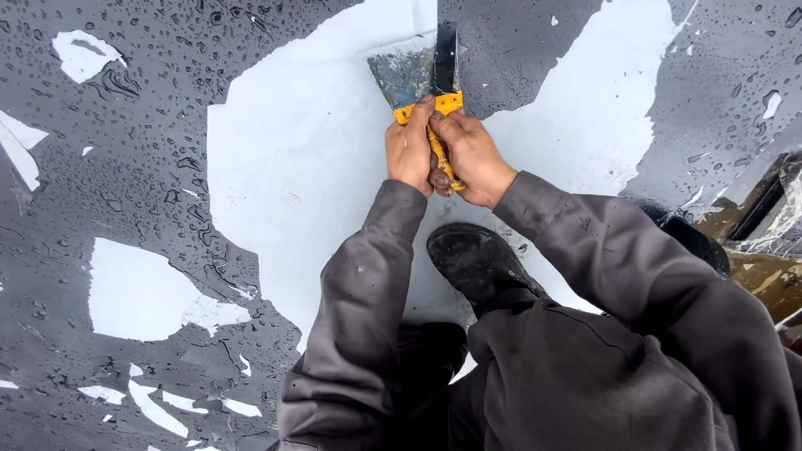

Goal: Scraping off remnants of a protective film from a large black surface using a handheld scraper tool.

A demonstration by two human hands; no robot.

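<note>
Left hand (408,152) fingers curled closed around the yellow handle of a wide-bladed scraper (420,79); right hand (469,156) wrapped over the same handle from the other side, knuckles touching the left. Blade flat on the white surface (309,167), near its upper edge, tip at the border of the dark wet film (142,150). Film torn, beaded with droplets, white patches exposed. Grey sleeves run back to the body. Black boot (476,263) planted just below the hands.
</note>
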